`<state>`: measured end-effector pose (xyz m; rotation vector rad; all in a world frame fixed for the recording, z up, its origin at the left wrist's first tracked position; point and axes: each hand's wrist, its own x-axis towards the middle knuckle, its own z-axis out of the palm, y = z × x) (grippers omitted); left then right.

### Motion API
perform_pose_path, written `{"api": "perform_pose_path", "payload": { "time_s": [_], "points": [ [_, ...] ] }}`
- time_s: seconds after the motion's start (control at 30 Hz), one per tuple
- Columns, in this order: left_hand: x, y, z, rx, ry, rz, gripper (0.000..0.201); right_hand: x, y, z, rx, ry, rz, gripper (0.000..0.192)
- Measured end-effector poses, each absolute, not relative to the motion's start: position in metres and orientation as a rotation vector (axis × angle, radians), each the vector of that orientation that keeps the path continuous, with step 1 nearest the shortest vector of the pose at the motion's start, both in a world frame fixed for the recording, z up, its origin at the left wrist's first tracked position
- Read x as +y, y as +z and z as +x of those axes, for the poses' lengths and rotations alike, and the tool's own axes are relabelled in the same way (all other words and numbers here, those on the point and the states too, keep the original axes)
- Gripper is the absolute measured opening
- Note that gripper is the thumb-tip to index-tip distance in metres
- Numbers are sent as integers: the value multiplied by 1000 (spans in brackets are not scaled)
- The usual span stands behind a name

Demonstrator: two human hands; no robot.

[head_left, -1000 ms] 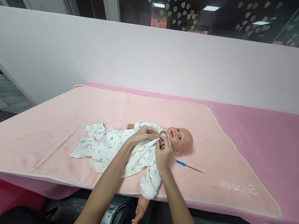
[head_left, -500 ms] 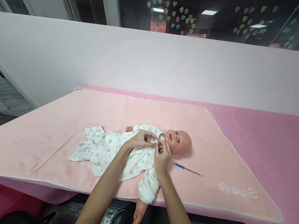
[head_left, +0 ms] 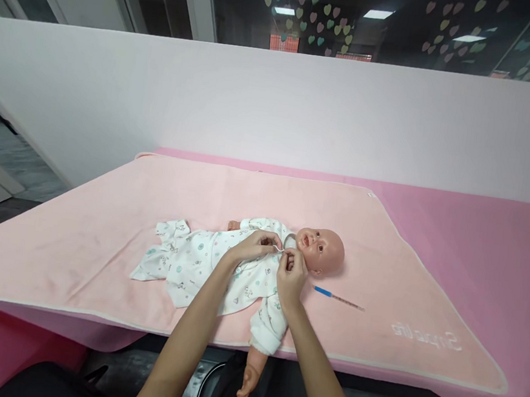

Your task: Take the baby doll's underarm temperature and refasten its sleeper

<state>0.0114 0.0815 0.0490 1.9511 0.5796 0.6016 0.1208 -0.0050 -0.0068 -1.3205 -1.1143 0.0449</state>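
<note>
A baby doll (head_left: 321, 250) lies face up with its head to the right, dressed in a white printed baby outfit (head_left: 191, 256). At the chest, just below the neck, my left hand (head_left: 259, 246) pinches a thin white tie string (head_left: 278, 248) of the outfit. The fingers of my right hand (head_left: 291, 268) are pinched together on the same string from the other side. Both hands almost meet, and what lies between the fingertips is partly covered. One doll arm (head_left: 251, 374) hangs over the near table edge; the other lies on the far side.
A slim thermometer-like stick (head_left: 340, 297) with a blue end lies right of my right hand. Beneath the doll spreads a peach blanket (head_left: 407, 269) with white lettering, over a pink table cover (head_left: 495, 261). Behind stands a white low wall (head_left: 277, 109), with dark glass above.
My hands have drawn slightly apart at the doll's chest, and more of the white string shows between them. The whole view has shifted a little; the doll lies as before.
</note>
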Motion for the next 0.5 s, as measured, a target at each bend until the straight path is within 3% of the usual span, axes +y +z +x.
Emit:
{"api": "perform_pose_path", "payload": {
  "time_s": [0.3,0.5],
  "points": [
    [80,43,11,548,649,1721,34,-8,-3,120,-1268,-72,-1323,17],
    [65,48,11,655,747,1966,25,-6,-8,121,-1246,-36,-1344,21]
  ]
}}
